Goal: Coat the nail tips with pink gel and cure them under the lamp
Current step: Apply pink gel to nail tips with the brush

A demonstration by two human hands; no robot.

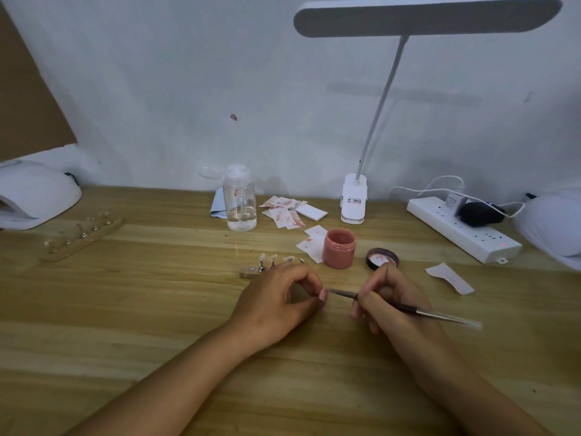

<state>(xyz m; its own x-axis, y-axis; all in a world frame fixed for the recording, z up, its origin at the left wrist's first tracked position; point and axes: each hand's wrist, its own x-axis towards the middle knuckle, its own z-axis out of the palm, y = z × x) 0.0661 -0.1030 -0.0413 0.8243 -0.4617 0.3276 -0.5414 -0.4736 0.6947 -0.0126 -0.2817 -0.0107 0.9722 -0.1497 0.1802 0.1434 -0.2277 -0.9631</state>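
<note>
My left hand (279, 297) pinches a small pink nail tip (323, 294) between thumb and fingers, low over the table. My right hand (390, 300) grips a thin brush (408, 308) like a pen, its bristle end touching the nail tip. Behind my hands stands an open jar of pink gel (339, 248), with its lid (382, 258) lying upturned to the right. A small wooden holder (251, 271) with nail tips on stands sits just behind my left hand. A white curing lamp (34, 196) is at the far left.
A longer wooden holder with several stands (81, 239) lies at the left. A clear pump bottle (239, 199), stained paper wipes (284, 210), a clip-on desk lamp (354, 199) and a power strip (462, 228) line the back. A paper scrap (449, 277) lies at the right.
</note>
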